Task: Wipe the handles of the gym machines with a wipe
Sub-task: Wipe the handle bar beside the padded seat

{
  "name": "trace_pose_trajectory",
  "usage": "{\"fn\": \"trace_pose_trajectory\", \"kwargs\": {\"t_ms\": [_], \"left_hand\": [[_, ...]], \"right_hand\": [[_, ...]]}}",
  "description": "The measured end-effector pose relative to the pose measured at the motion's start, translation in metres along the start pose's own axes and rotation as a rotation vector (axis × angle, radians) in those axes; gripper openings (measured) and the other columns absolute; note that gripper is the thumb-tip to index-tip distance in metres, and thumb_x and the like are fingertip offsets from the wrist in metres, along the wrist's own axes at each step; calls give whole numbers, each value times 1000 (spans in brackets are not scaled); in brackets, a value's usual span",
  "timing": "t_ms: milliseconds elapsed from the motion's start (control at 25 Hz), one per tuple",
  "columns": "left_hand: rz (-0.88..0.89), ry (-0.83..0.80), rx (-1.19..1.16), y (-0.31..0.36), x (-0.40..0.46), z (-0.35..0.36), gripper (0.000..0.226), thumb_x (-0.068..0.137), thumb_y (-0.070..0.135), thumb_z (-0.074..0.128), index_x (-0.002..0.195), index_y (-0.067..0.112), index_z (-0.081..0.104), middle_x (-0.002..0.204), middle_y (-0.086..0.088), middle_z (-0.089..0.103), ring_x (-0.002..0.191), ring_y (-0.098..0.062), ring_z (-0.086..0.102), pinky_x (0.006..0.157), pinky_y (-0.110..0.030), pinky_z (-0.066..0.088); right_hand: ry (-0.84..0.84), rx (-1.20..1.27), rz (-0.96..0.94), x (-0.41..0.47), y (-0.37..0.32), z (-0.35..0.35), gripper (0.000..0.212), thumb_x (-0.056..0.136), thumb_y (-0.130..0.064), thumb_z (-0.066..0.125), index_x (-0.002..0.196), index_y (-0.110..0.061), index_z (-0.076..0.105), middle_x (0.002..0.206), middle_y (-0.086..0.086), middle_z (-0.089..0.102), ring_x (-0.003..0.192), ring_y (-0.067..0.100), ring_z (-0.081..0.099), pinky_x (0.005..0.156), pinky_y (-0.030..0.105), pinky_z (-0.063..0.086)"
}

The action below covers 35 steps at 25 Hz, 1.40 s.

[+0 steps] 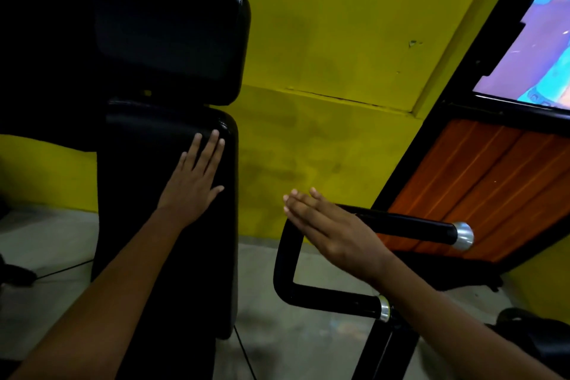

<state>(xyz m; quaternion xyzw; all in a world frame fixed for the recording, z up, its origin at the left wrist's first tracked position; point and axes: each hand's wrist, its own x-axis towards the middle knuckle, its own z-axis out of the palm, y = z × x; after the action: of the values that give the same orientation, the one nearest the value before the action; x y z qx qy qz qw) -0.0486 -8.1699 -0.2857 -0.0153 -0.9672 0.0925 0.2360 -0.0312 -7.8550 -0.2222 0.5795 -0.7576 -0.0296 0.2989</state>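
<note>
No wipe shows anywhere, so the wiping looks not yet begun and every grip seems left to do. Left of the black U-shaped handle point(308, 256), the left hand point(192, 185) lies flat, fingers straight, on the back pad point(148, 225), grasping nothing. The right hand point(333, 231) hovers over the handle's upper bar, fingers straight, empty.

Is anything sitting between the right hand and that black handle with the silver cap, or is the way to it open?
Nothing visible blocks it. The right hand is open, fingers straight, directly in front of the black handle, covering its near part. No wipe shows in either hand; the left hand lies flat on the seat pad.
</note>
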Motion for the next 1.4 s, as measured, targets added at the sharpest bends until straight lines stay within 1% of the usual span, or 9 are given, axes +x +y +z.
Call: {"fn": "trace_pose_trajectory", "kwargs": {"t_ms": [160,240,360,520,720,880,1080,1280,1400], "left_hand": [[-4,-5,13,1,0,-1,100,87,50,57,151,6,-6,159,-12,-15,146,-34,-10,114,-51,25],[-4,3,10,-1,0,1,101,86,51,57,151,8,-6,159,-11,-16,146,-34,-10,114,-50,25],[-1,8,1,-1,-1,3,101,86,55,55,151,7,-6,159,-11,-16,146,-34,-10,114,-51,24],[-32,14,-20,5,-1,4,104,85,58,54,151,7,-8,159,-12,-16,146,-35,-11,114,-52,21],[-38,7,-41,5,-1,4,106,84,57,57,151,7,-9,158,-11,-18,146,-34,-12,115,-53,22],[-56,7,-55,8,-2,3,107,83,54,60,151,8,-9,158,-10,-19,146,-34,-13,114,-53,23],[-57,-12,-33,9,-1,0,109,82,52,62,151,8,-10,158,-9,-20,146,-33,-12,113,-52,28],[-40,-33,-18,5,-2,0,109,83,52,62,150,8,-11,157,-9,-22,146,-34,-13,114,-51,27],[-45,-36,-4,5,-2,-1,109,83,51,63,150,8,-11,158,-9,-21,146,-33,-14,114,-51,28]], "right_hand": [[-8,25,-143,-12,7,-13,36,99,-6,44,131,9,46,142,23,43,136,34,36,107,46,39],[16,22,-75,-7,22,-17,36,98,-7,43,130,10,48,139,24,45,133,35,40,104,47,41],[8,45,16,2,15,-9,37,100,-7,35,129,11,48,138,25,46,130,36,43,102,47,44],[-40,43,-105,-2,11,-12,42,103,-8,21,131,11,45,140,27,42,133,38,38,106,50,38],[-72,26,-136,-5,13,-13,39,100,-7,37,136,8,41,145,24,37,137,34,33,109,46,35],[29,-23,-105,5,8,-1,35,97,-6,45,129,8,50,135,25,49,128,34,47,105,46,41],[-5,-32,-278,-5,5,-4,34,101,-8,38,129,4,52,138,20,49,131,33,43,106,48,39],[52,-41,-167,8,-5,11,34,99,-7,42,129,6,51,136,23,50,129,34,46,107,51,37],[-27,-49,-360,-11,-19,16,32,100,-9,42,125,6,56,133,23,53,127,35,48,109,49,35]]}}
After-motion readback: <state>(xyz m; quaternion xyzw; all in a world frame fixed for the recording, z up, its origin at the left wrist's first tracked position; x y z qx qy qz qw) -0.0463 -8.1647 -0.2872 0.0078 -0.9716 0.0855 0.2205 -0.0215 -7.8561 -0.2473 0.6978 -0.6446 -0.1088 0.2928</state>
